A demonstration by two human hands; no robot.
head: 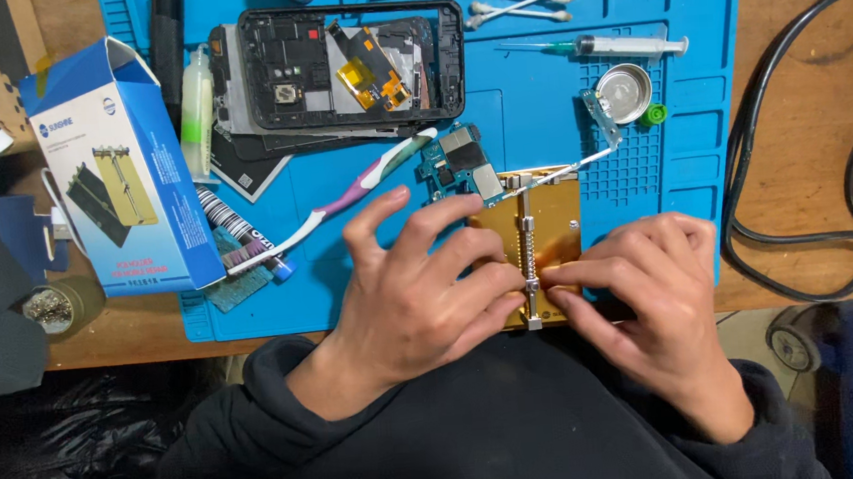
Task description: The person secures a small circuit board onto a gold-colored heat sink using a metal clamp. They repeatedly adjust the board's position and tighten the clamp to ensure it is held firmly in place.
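Note:
Both my hands rest on a gold metal board holder [551, 216] with a spring rail down its middle, at the near edge of a blue work mat [538, 112]. My left hand [420, 285] curls over the holder's left side, fingers bent. My right hand [645, 284] pinches the rail near its lower end. A small blue-green circuit board [456, 162] lies at the holder's upper left corner, apart from my fingers. An opened black phone frame [349, 63] lies at the mat's far side.
A purple and white toothbrush [344, 200] lies left of my hands. A blue box [121, 166] stands at the left. A syringe [623, 46], cotton swabs [520, 5] and a small round tin [624, 93] sit far right. Black cables [796, 234] loop on the wooden table.

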